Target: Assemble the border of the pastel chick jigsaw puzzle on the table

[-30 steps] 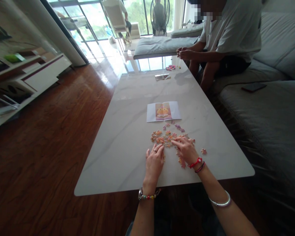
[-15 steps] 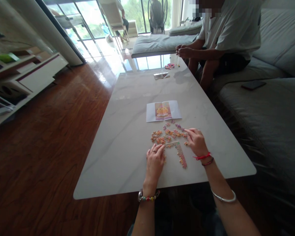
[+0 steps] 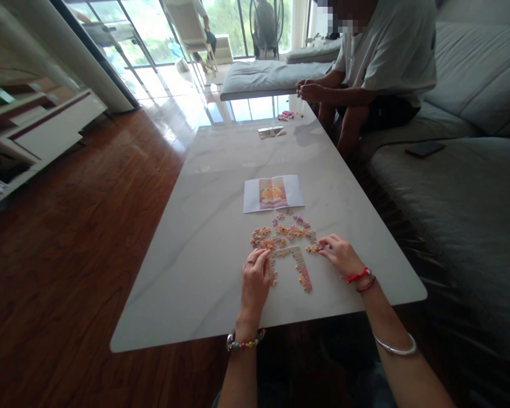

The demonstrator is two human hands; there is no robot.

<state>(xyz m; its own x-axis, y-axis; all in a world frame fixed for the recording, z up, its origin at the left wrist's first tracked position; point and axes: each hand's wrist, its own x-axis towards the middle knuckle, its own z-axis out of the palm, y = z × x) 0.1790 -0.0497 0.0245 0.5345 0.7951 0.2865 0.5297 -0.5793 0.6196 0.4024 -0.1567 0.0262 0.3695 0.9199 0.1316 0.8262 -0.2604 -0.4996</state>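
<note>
Several small orange and pink jigsaw pieces (image 3: 280, 233) lie scattered on the white marble table (image 3: 204, 238). A joined strip of pieces (image 3: 301, 271) forms an angled frame edge near me. My left hand (image 3: 255, 279) rests flat beside the strip's left end, fingers stretched, a ring on one. My right hand (image 3: 340, 254) lies to the right, its fingertips pinching a loose piece (image 3: 313, 248). A printed reference picture (image 3: 272, 192) sits just beyond the pieces.
Another person (image 3: 378, 62) sits on the grey sofa (image 3: 459, 187) at the table's far right, hands together over pink pieces (image 3: 285, 115). A small packet (image 3: 271, 132) lies mid-table. A phone (image 3: 423, 148) rests on the sofa. Wooden floor lies to the left.
My right hand has moved from the middle of the pile out to the right, uncovering the joined strip. My left hand has barely shifted. The view has drifted slightly.
</note>
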